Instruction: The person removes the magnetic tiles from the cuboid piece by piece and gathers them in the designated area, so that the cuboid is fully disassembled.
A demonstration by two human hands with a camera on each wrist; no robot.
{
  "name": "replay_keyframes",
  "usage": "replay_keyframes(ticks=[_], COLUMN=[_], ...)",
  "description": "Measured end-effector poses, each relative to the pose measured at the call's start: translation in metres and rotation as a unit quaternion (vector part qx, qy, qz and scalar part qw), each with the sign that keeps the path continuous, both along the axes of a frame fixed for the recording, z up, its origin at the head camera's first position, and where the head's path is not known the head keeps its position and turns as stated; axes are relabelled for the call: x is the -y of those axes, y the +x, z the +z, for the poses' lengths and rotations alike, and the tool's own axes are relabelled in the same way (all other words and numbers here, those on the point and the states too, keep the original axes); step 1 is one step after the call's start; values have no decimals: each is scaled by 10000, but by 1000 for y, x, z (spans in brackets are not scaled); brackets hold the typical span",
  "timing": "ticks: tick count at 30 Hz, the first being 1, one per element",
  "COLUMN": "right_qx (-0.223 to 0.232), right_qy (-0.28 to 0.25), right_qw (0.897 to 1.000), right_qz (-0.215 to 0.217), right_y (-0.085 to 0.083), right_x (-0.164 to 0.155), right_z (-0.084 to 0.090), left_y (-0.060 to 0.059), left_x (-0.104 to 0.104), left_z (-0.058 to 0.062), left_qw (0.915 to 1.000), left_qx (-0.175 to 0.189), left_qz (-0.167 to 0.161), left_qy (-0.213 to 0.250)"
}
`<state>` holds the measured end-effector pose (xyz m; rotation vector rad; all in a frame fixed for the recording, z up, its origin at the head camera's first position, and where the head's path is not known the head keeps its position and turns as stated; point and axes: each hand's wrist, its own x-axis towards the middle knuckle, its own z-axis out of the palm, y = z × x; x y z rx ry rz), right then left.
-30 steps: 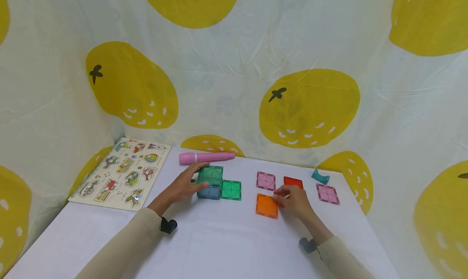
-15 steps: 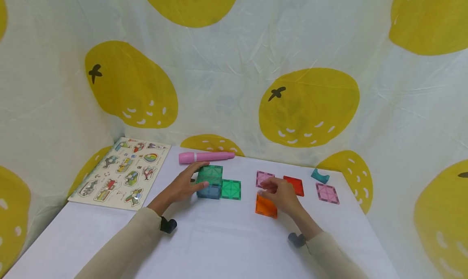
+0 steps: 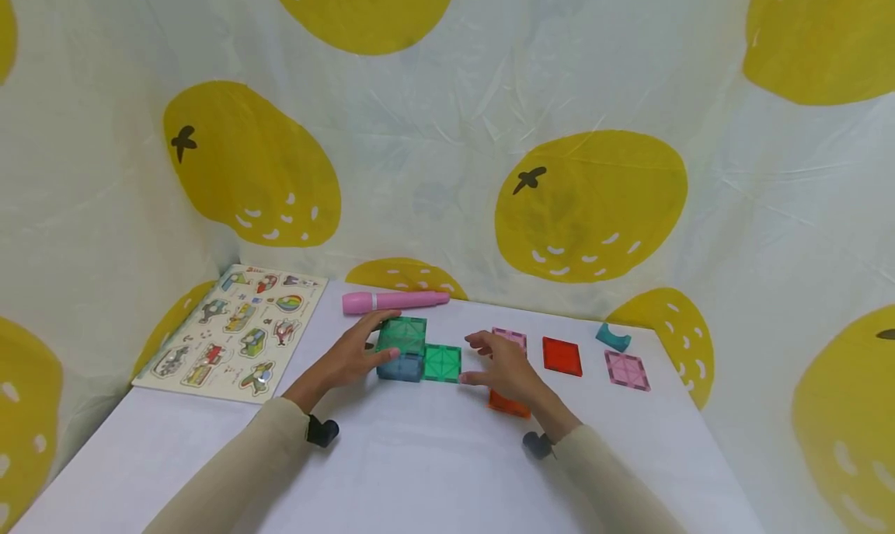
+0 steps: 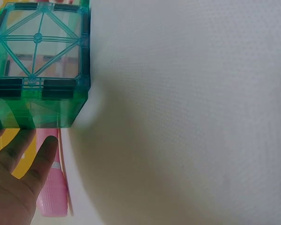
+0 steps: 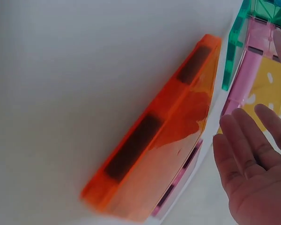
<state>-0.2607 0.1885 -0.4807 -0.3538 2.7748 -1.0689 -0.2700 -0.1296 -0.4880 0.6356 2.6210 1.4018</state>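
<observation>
Head view. The person's left hand (image 3: 347, 359) is resting against a small box of translucent green and blue magnetic tiles (image 3: 402, 348), the thumb on its near blue side and the straight fingers (image 3: 381, 317) on its far side, not curling round it. A flat green square magnetic tile (image 3: 442, 363) is lying on the white desk (image 3: 419, 464), touching the box's right side. The right hand (image 3: 505, 371) is hovering just right of that tile with fingers spread and relaxed, holding nothing. Beneath it an orange square tile (image 3: 509, 403) is showing, with a pink square tile (image 3: 513, 338) behind; a red square tile (image 3: 562, 356), a second pink tile (image 3: 626, 370) and a teal curved block (image 3: 612, 336) are lying apart further right. A pink marker pen (image 3: 395, 301) and a wooden picture puzzle board (image 3: 234, 330) are sitting at the left.

Left wrist view. The box's green lattice face (image 4: 37, 47) is filling the upper left corner; relaxed fingers (image 4: 42, 159) are lying just below it, beside the marker (image 4: 54, 197).

Right wrist view. The orange tile (image 5: 154, 150) is lying flat beside the open palm (image 5: 255, 183), untouched.

Judged from the layout, the box is only partly built: one tile is attached flat, and four loose tiles are waiting. No contents can be made out inside the box.
</observation>
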Motion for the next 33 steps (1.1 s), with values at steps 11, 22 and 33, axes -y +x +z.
replay_keyframes(ticks=[11,22,33], right_qx=[146,-184,-444], right_qy=[735,940,1007], right_qw=[9967,9938,9924], right_qz=[309,565,558], right_y=[-11,-17,-13], right_x=[18,25,27], right_z=[-6,-11,-12], left_y=[0,0,0], left_x=[0,-1,0], left_z=[0,0,0], left_qw=[9999,9998,9999], left_qx=[111,164,142], left_qz=[38,64,72], left_qy=[33,13,10])
